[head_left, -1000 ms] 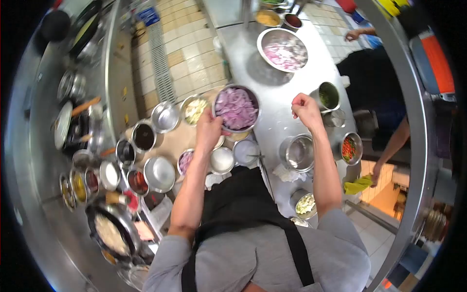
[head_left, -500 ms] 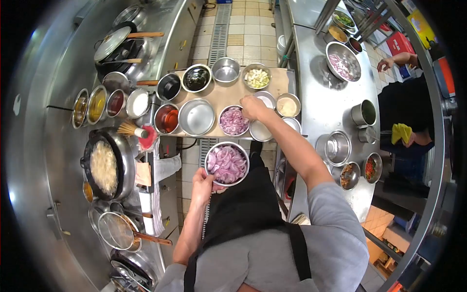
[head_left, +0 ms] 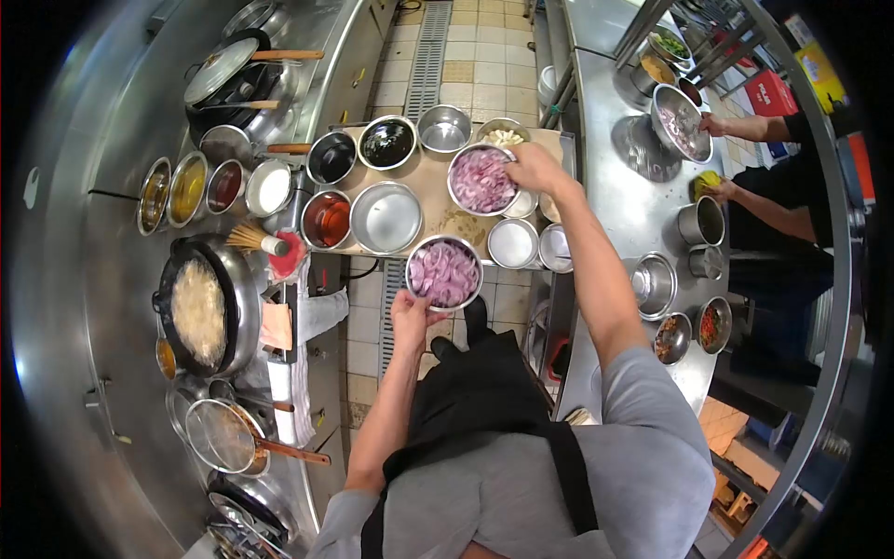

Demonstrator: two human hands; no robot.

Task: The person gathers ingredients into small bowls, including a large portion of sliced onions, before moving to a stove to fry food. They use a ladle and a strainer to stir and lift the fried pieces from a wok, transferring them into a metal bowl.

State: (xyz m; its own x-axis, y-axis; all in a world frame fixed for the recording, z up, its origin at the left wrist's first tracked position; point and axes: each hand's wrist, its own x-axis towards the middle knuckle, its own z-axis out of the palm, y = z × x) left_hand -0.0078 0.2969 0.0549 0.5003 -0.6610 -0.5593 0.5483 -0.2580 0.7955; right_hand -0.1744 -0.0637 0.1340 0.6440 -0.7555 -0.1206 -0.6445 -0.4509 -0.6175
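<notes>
Onion bowls (head_left: 444, 272), (head_left: 481, 179) sit in both hands, rims partly hidden.

A wok (head_left: 203, 312) of pale food sits at left, a strainer (head_left: 223, 436) below it. 4 sauce pots (head_left: 209, 189) line the counter. An empty bowl (head_left: 386, 218) rests on the board (head_left: 438, 200). Another person's hand (head_left: 715, 126) grips an onion bowl (head_left: 683, 123).

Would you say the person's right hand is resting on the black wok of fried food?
No, the right hand grips a round steel bowl of sliced red onion.
</notes>
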